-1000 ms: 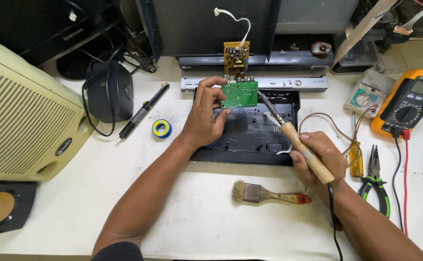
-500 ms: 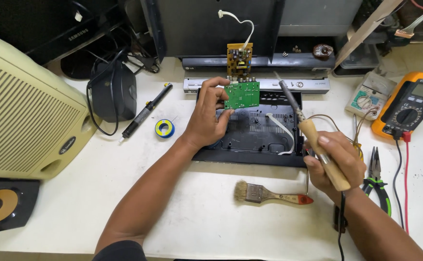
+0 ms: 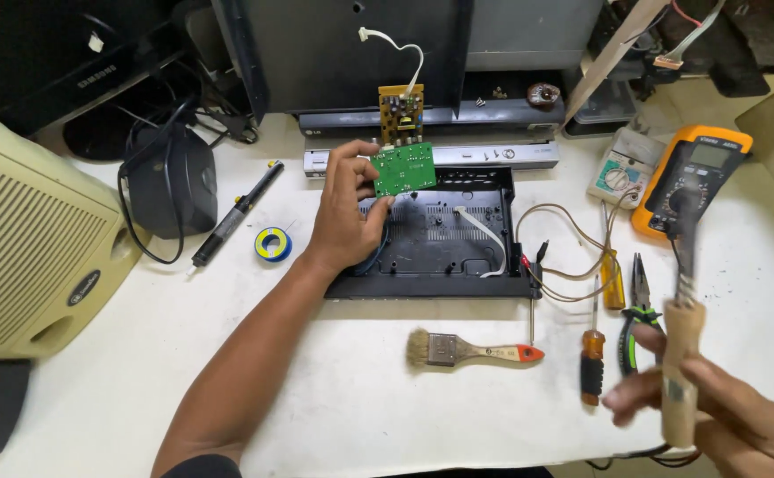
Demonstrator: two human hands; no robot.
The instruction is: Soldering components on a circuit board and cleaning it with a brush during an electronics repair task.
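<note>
My left hand (image 3: 344, 212) holds a small green circuit board (image 3: 404, 168) upright above the open black device casing (image 3: 440, 243) at the middle of the white table. My right hand (image 3: 714, 412), blurred at the lower right, grips the wooden handle of a soldering iron (image 3: 681, 354) whose metal tip points up, far from the board. A tan circuit board (image 3: 401, 113) with a white wire stands just behind the green one.
A paint brush (image 3: 471, 350), screwdrivers (image 3: 592, 354) and green-handled pliers (image 3: 636, 310) lie near my right hand. An orange multimeter (image 3: 692, 177) sits at the right. A beige speaker (image 3: 33, 239), black adapter (image 3: 165, 181), desoldering pump (image 3: 236, 212) and solder roll (image 3: 273, 243) are on the left.
My right hand has pulled the soldering iron away from the green board, down and to the right, tip now upright. My left hand keeps holding the board in place.
</note>
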